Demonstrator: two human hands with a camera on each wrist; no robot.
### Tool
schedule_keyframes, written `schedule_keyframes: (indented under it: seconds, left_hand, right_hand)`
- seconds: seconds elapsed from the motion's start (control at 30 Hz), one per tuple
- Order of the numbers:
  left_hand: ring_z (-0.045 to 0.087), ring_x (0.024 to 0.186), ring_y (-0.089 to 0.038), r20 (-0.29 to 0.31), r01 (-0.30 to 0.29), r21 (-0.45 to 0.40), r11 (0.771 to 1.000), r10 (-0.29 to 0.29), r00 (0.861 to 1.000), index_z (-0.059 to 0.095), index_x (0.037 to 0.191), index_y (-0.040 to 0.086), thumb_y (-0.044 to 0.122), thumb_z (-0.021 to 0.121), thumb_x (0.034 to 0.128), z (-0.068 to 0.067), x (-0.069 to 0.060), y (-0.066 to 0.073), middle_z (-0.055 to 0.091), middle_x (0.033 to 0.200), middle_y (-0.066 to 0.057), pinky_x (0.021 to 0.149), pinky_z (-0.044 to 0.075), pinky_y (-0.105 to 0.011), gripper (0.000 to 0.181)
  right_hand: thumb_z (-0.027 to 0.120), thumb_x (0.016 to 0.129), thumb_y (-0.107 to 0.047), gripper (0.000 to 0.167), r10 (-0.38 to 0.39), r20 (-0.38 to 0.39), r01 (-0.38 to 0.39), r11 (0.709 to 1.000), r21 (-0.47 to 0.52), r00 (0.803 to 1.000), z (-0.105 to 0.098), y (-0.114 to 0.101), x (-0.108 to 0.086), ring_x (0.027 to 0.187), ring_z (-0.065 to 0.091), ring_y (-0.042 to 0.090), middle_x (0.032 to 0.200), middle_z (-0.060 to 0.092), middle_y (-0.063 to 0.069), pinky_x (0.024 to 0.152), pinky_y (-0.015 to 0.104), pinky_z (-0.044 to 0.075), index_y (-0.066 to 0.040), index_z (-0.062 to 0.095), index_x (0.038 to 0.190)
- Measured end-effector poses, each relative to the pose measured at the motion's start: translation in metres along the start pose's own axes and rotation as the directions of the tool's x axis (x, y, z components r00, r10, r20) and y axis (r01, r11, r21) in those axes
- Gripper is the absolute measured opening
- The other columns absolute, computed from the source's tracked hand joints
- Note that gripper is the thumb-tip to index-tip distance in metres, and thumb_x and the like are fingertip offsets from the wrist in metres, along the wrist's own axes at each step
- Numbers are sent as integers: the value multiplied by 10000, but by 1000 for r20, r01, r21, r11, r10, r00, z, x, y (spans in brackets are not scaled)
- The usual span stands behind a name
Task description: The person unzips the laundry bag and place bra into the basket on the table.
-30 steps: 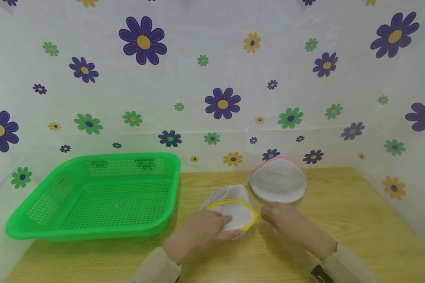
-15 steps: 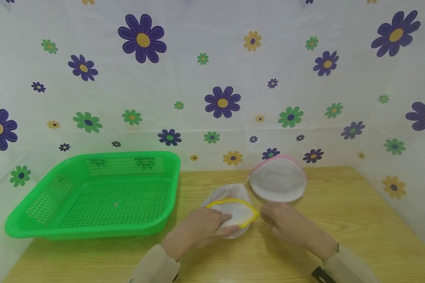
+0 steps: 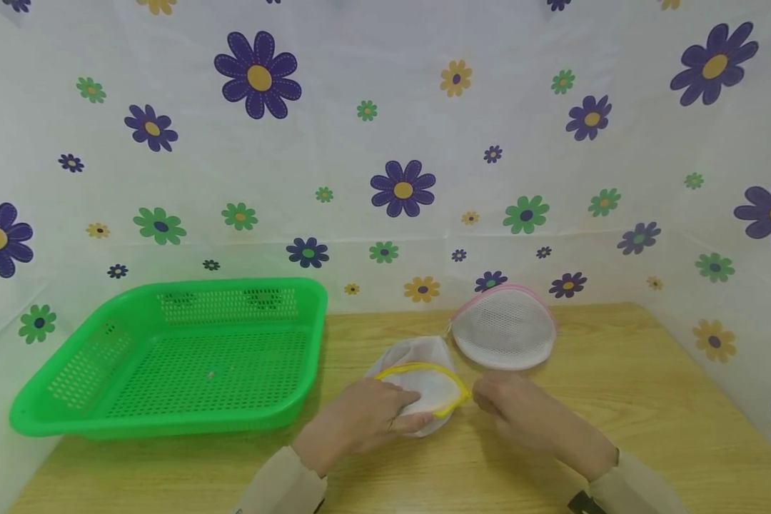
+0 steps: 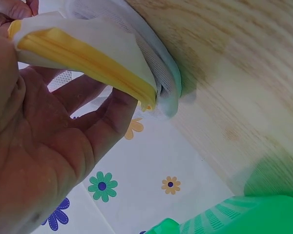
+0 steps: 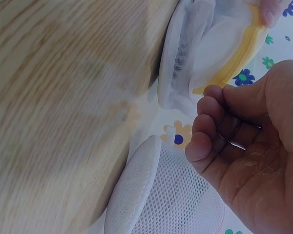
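Observation:
A white mesh laundry bag with a yellow zipper (image 3: pixel 433 389) sits on the table in front of me. My left hand (image 3: pixel 360 414) holds it from the left, thumb low on the yellow edge and fingers over the white fabric. In the left wrist view the fingers curl under the yellow zipper (image 4: pixel 88 58). At the bag's right corner, my right hand (image 3: pixel 527 414) pinches the zipper's end between thumb and forefinger; the right wrist view shows its other fingers curled. Whether a zipper pull lies in the pinch is hidden. Beyond the right hand lies a second mesh laundry bag, pink-edged (image 3: pixel 504 332).
A green perforated plastic basket (image 3: pixel 186 427) stands on the left of the wooden table (image 3: pixel 630 400), with small specks on its floor. A white sheet printed with flowers (image 3: pixel 360 143) hangs behind the table and along its sides.
Both hands stay almost where they were on the yellow-zippered bag. The left thumb has shifted slightly left along the yellow edge. Basket and pink-edged bag have not moved.

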State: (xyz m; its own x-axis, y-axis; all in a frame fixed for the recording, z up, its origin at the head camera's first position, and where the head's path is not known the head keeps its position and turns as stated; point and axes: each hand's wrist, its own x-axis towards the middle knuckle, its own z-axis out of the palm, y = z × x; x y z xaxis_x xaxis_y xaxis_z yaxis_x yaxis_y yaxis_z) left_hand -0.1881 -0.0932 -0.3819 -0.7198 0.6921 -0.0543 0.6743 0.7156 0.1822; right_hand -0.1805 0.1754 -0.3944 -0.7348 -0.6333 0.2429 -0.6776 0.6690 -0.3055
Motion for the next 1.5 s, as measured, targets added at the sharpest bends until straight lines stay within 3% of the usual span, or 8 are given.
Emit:
schedule_keyframes:
  seconds: [0.3, 0.57, 1.23, 1.5]
  left_hand:
    - [679, 1210, -244, -4, 4, 3, 1000, -4, 1000, 667, 1338, 94, 546, 414, 1055, 2, 0, 0, 728, 1272, -109, 1050, 518, -395, 591]
    - [650, 1264, -218, 52, 54, 0, 999, -54, 997, 644, 1386, 118, 609, 377, 1045, 3, 3, 0, 704, 1326, -86, 1083, 501, -389, 655]
    - [673, 1220, -220, 21, 39, 24, 999, -39, 999, 658, 1367, 113, 612, 394, 1041, 5, 3, 0, 723, 1284, -96, 1051, 523, -386, 652]
    - [658, 1249, -228, 40, 61, 30, 998, -62, 997, 648, 1381, 127, 634, 380, 1036, 4, 4, 1, 708, 1317, -86, 1067, 512, -395, 669]
  right_hand:
    - [612, 849, 82, 230, -27, -18, 28, 1000, 13, 999, 2, 0, -1, 682, 390, -13, 715, 466, -118, 614, 185, 406, -129, 572, 768]
    - [608, 882, 64, 204, 4, 25, -6, 998, 55, 1000, 1, -3, -2, 677, 421, -22, 725, 532, -111, 606, 191, 440, -122, 609, 799]
    - [604, 888, 64, 237, -17, 9, 17, 999, 40, 1000, 1, -5, -6, 664, 383, -26, 710, 467, -129, 593, 177, 388, -141, 568, 775]
    - [606, 900, 48, 234, -14, 18, 14, 999, 41, 1000, 2, -7, -6, 660, 379, -30, 709, 474, -132, 588, 182, 392, -147, 568, 776]
